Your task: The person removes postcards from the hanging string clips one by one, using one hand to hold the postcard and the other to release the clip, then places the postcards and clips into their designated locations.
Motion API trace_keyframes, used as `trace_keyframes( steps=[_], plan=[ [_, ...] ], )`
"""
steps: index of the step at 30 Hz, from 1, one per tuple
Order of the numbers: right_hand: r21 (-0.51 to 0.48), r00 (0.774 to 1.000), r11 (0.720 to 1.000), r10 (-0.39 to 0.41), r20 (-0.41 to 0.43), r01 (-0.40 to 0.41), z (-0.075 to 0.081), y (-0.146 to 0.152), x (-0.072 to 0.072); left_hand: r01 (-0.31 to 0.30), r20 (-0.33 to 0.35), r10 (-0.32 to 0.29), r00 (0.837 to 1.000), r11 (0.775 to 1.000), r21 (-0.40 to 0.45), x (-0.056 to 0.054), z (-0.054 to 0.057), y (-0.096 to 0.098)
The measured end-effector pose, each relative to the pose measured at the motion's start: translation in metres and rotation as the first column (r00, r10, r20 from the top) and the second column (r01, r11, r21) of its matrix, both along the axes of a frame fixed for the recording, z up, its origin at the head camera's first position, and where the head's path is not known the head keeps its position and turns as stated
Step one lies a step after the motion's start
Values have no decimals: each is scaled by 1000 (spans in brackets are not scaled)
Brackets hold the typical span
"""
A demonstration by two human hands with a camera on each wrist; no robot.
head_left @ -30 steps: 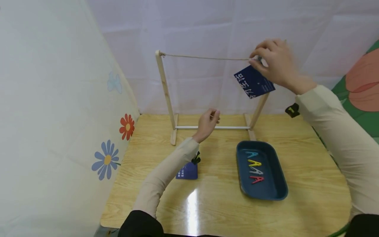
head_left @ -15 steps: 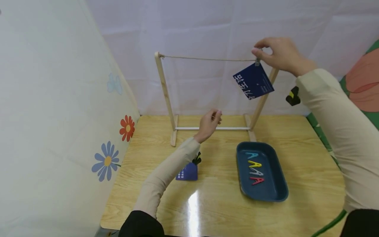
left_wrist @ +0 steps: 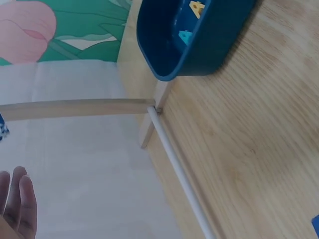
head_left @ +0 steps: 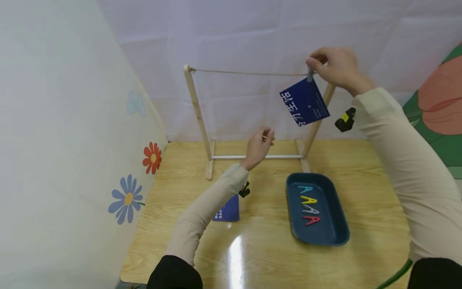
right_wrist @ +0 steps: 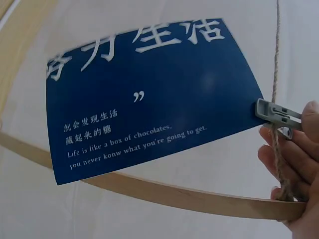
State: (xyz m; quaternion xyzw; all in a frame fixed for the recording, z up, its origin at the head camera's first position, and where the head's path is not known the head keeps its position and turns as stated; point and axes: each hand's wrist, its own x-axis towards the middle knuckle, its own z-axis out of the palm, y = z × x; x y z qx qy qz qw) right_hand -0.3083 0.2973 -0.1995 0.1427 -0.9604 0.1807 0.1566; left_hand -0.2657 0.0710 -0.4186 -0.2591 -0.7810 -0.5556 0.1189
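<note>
At the string's right end, my right hand point(head_left: 337, 68) pinches a grey clothespin point(right_wrist: 281, 115) between thumb and fingers. The clothespin sits across the twine point(head_left: 249, 73) and bites one corner of a dark blue printed card point(head_left: 304, 102). The card hangs tilted below the string, its white lettering readable in the right wrist view. My left hand point(head_left: 258, 146) hovers in front of the wooden stand point(head_left: 196, 106), fingers loosely bent, holding nothing visible. In the left wrist view only a few relaxed fingers point(left_wrist: 27, 204) show.
A dark blue tray point(head_left: 333, 220) stands right of centre on the wooden table point(head_left: 267, 249), with several coloured clothespins point(head_left: 310, 200) lined up inside. Another blue card point(head_left: 229, 210) lies partly under the left forearm. A white rod point(head_left: 285, 156) joins the stand's feet.
My right hand has shifted slightly at the string's end, uncovering the clothespin and more of the card. The left hand has drifted a little up and right. The head view has shifted slightly.
</note>
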Motion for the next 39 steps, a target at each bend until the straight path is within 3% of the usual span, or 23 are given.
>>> trace_keyframes(
  steps=[5, 8, 13, 16, 19, 22, 27, 33, 36, 39],
  plan=[
    [-10, 1000, 1000, 3, -11, -3, 1, -1, 5, 8, 12, -8, 1000, 999, -33, 0, 16, 14],
    [-2, 1000, 1000, 8, -11, -8, 1, -3, 8, 11, 77, -6, 997, 998, -69, -1, 27, 25],
    [-13, 1000, 1000, 22, -16, -22, -1, -6, 9, -25, 139, 30, 990, 999, -38, -5, 35, 40],
    [-12, 1000, 1000, 24, -6, -24, -1, -8, 10, -37, 126, 42, 991, 998, -44, -6, 31, 44],
    [-15, 1000, 1000, 23, 4, -23, 1, -9, 12, 21, 116, -6, 993, 991, -132, -4, 19, 42],
    [-22, 1000, 1000, 19, 4, -18, 3, -9, 13, 100, 133, -70, 989, 966, -237, -1, 0, 38],
    [-12, 1000, 1000, 5, 0, -5, 4, -10, 14, 159, 203, -83, 976, 904, -396, 6, -43, 31],
    [-10, 1000, 1000, 15, 24, -14, 3, -14, 17, 179, 206, -62, 977, 765, -618, 10, -92, 27],
    [-11, 999, 1000, 21, 25, -21, 3, -17, 20, 151, 205, -6, 979, 695, -703, 7, -111, 26],
    [-6, 999, 1000, 24, 23, -24, 3, -20, 23, 130, 226, 75, 971, 628, -767, 4, -125, 23]
  ],
)
